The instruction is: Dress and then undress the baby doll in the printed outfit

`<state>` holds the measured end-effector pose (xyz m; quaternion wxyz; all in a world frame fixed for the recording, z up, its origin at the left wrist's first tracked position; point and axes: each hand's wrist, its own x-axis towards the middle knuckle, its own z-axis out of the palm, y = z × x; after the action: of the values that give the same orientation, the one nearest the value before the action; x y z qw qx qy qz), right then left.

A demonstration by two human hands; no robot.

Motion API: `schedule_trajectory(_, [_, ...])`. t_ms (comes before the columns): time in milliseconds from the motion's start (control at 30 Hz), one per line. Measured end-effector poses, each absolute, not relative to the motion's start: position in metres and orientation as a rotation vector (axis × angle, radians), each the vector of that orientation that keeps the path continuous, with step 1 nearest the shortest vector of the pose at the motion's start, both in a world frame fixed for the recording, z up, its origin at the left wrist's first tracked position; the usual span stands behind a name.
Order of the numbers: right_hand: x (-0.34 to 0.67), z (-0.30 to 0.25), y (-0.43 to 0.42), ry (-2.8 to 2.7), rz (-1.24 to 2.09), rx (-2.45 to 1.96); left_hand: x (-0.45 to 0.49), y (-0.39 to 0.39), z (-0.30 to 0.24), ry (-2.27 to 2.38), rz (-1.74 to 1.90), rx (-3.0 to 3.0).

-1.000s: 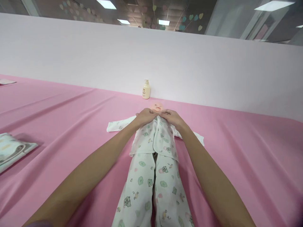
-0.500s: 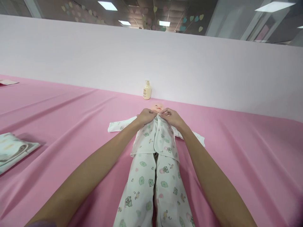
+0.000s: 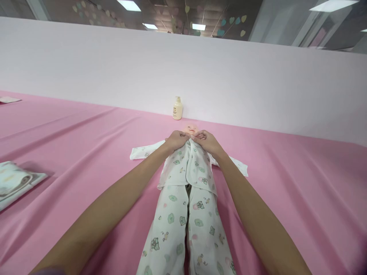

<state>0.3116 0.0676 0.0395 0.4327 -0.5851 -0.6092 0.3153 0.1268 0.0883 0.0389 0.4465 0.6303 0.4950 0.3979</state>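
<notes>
On its back lies a baby doll, its head [image 3: 191,129] toward the wall. It wears a white printed baby shirt [image 3: 177,164] and matching trousers [image 3: 172,229]. The shirt's long sleeves stretch out to both sides, and its front edges meet down the middle. My left hand [image 3: 177,140] pinches the collar on the left of the neckline. Opposite it, my right hand [image 3: 207,141] pinches the collar's right side, fingertips almost touching the left ones. Whatever fastening lies between the fingertips is hidden.
A cream pump bottle [image 3: 177,109] stands against the white wall [image 3: 183,72] behind the doll's head. Folded printed cloth [image 3: 20,181] lies at the left, with another flat item [image 3: 10,99] farther back. Pink sheeting [image 3: 86,152] with creases covers the surface.
Both hands stay at the collar with hardly any movement. The whole view has shifted very slightly; the doll and clothes lie as before.
</notes>
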Motion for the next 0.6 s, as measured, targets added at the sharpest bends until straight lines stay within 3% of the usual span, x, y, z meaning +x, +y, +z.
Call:
schedule_trajectory(267, [0.3172, 0.0401, 0.0695, -1.524, 0.940, -1.382, 0.1278, 0.0868, 0.0381, 1.182, 1.056, 1.526])
schedule_trajectory(600, [0.3164, 0.0367, 0.0689, -1.499, 0.843, -1.436, 0.1286, 0.0870, 0.0374, 1.192, 1.056, 1.577])
